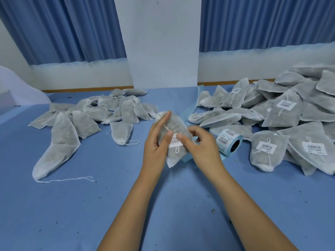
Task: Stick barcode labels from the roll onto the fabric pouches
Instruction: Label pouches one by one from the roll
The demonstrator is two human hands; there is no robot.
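view: head camera only; everything below is from it.
held pouch [178, 126]: lifted just above the table [90, 205] at centre, between both hands, tied neck pointing away. Probably kept off the surface so thumbs can press against fingers behind it.
barcode label [174, 141]: already on the pouch face, roughly mid-body, with the drawstring [176, 150] looping out below it. Reads as the press-down step, not peeling.
left hand [157, 140]: grips the pouch's left edge, forefinger straight up along it toward the neck, thumb tip on the label's left end. The other fingers are hidden behind the fabric.
right hand [203, 145]: thumb pressing the label's right end, fingers curled at the pouch's right edge. Looks like a pinch through the pouch, but I can't tell if those fingers also touch the liner below.
label roll [229, 142]: lying on its side just right of the right hand, within reach for the next peel.
liner strip [189, 110]: pale blue backing trailing under the pouch and off toward the wall.
unlabelled pouches [101, 113]: loose pile at left, no stickers showing, so input stock.
labelled pouches [282, 109]: bigger heap at right, several barcodes face up, so the output side.
flow: left to right.
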